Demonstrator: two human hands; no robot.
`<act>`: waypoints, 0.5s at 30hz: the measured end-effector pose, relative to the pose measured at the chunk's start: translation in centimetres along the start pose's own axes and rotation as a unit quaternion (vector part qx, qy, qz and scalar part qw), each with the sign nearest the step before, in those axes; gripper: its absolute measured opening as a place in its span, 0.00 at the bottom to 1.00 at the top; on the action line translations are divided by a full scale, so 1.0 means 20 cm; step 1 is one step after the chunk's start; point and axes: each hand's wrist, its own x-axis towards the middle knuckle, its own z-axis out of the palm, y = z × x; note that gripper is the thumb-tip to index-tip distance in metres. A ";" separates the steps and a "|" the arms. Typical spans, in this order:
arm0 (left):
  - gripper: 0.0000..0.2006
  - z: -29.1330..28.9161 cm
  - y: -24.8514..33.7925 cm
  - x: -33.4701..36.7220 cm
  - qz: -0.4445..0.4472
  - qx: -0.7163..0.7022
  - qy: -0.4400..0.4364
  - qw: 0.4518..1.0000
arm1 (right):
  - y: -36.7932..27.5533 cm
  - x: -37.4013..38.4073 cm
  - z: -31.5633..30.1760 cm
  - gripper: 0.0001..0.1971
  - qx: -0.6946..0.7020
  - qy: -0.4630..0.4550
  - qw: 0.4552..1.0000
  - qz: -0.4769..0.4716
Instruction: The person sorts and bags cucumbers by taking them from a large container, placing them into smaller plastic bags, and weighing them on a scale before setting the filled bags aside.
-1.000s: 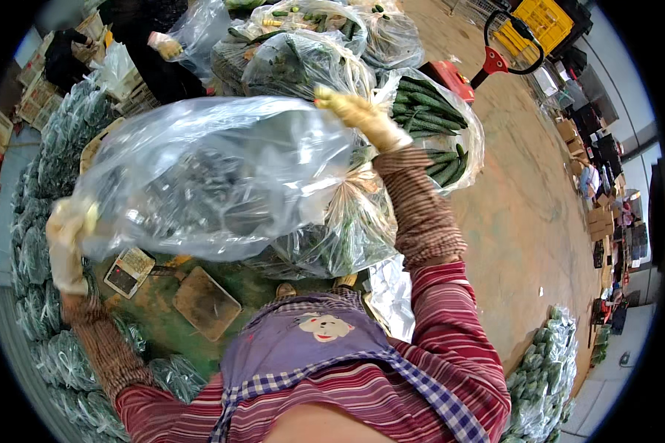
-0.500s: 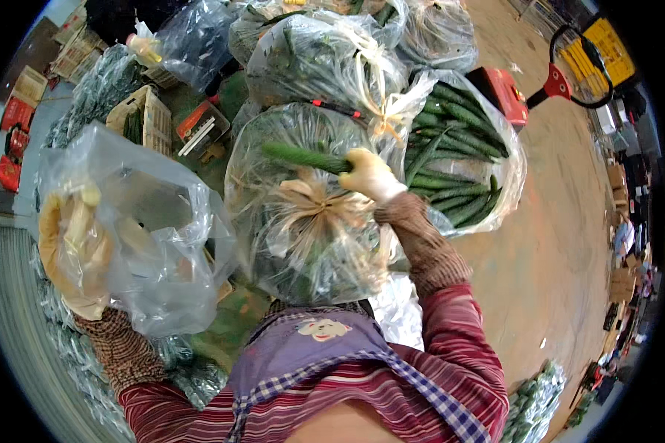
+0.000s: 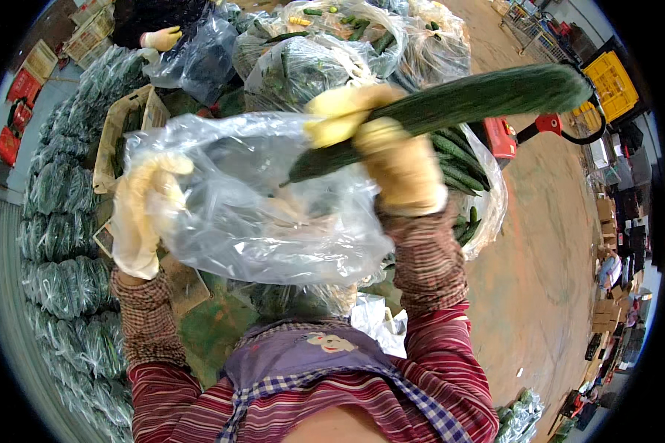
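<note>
- Gripping a long green cucumber in the head camera's view, a worker's gloved right hand has its fingers clenched round it nearer the narrow end, a hold that leaves the thicker end free to the upper right.
- The cucumber slants across the scene, its narrow tip overlapping a clear bag; whether that tip is inside the plastic or in front of it cannot be told.
- At the bag's far side, the gloved left hand has its fingers bent beside the film. Blur and plastic hide whether they pinch the bag or spread it from within.
- Both hands stand wide apart at opposite ends of the bag, which likely explains its broad, sideways stretch.
- Just beyond the right hand sits an open sack, its cucumbers lying roughly side by side; the wide mouth seems to put them within easy reach.
- To the left, wrapped bundles lie piled in layers, apparently to save floor room, near a pale crate.
- At the upper left, a co-worker's gloved hand shows beside greyish plastic; its grip cannot be made out.
</note>
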 end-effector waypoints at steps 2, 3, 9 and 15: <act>0.14 -0.03 -0.09 -0.03 0.019 0.114 0.024 0.993 | 0.18 0.04 0.11 0.10 -0.131 -0.072 0.980 0.130; 0.13 -0.09 -0.16 -0.05 0.041 0.230 0.040 0.972 | 0.43 -0.03 0.05 0.13 -0.240 -0.092 0.949 0.184; 0.20 -0.28 -0.23 -0.19 0.058 -0.038 0.154 0.986 | 1.01 -0.25 -0.07 0.15 -0.545 -0.266 0.658 0.447; 0.30 -0.08 -0.19 -0.12 0.098 0.231 0.084 0.964 | 0.28 -0.29 -0.09 0.18 -0.187 -0.226 0.919 0.266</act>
